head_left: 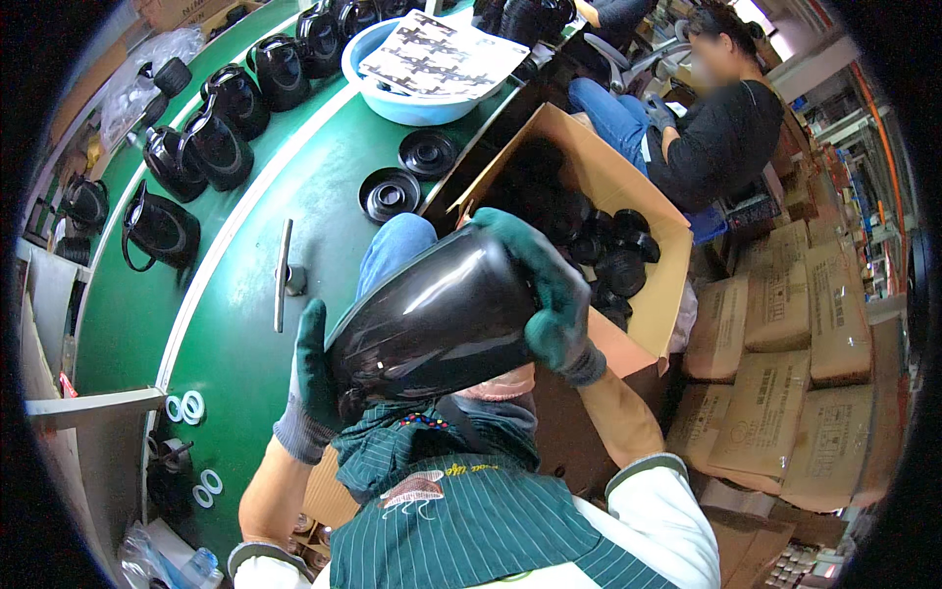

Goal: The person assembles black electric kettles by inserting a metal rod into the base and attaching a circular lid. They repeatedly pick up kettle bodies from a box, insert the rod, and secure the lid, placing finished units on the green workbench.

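A large glossy black plastic shell, shaped like the body of a jug, lies tilted across my lap between my two hands. My left hand, in a green-and-grey work glove, presses against its left end. Gripping the right end, my right hand wears the same kind of glove, with fingers over the top and the thumb on the near side. The shell's underside is hidden. Beyond it on the green table lie two round black lids. A metal T-shaped tool rests to their left.
Several black jugs line the table's far left. A blue basin holds a patterned sheet. An open carton of black round parts sits at my right. White rings lie left. Stacked cartons and a seated person are right.
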Available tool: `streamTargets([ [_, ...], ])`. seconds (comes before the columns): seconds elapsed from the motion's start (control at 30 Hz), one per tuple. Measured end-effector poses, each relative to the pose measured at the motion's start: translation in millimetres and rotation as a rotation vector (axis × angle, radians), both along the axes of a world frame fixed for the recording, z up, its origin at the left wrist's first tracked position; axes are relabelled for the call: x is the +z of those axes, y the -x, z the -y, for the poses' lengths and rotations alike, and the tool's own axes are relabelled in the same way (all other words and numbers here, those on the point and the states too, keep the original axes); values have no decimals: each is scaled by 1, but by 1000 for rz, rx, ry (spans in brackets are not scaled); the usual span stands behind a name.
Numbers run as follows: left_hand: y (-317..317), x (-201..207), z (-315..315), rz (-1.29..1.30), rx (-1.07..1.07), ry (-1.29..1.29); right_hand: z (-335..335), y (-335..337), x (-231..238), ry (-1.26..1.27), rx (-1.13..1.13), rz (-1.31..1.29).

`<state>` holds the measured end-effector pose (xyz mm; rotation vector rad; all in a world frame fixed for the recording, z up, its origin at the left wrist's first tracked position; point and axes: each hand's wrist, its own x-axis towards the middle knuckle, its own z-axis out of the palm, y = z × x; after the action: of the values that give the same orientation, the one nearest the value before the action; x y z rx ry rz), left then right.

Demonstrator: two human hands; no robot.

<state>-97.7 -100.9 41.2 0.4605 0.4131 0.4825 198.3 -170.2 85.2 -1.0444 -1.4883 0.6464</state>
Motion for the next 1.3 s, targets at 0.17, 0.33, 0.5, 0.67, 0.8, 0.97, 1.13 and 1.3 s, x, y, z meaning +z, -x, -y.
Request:
streamTargets([
  [0.17, -3, -15, -2, -148, 319, 171, -8, 7, 11, -177, 64, 328],
  [0.33, -5, 17, -3, -193, 519, -347, 3, 20, 14, -262, -2, 356],
  [0.5, 6, 34, -9, -423, 533, -857, 26, 37, -34, 162, -26, -336],
  [0.67, -23, 18, 4, -333, 594, -654, 16, 11, -25, 183, -154, -322],
  [0.8, -28, -60, 26, -663, 332, -1111, -3, -22, 16, 239, -36, -331],
  [0.97, -10, -56, -6, -815, 385, -1486, 1, 27, 9, 156, -70, 701],
  [1.13, 28, -132, -102, -1937, 482, -1558, 14, 62, -19, 167, -314, 644],
  [1.3, 49, -159, -137, -1596, 364, -1208, 31, 67, -99, 265, -495, 8],
])
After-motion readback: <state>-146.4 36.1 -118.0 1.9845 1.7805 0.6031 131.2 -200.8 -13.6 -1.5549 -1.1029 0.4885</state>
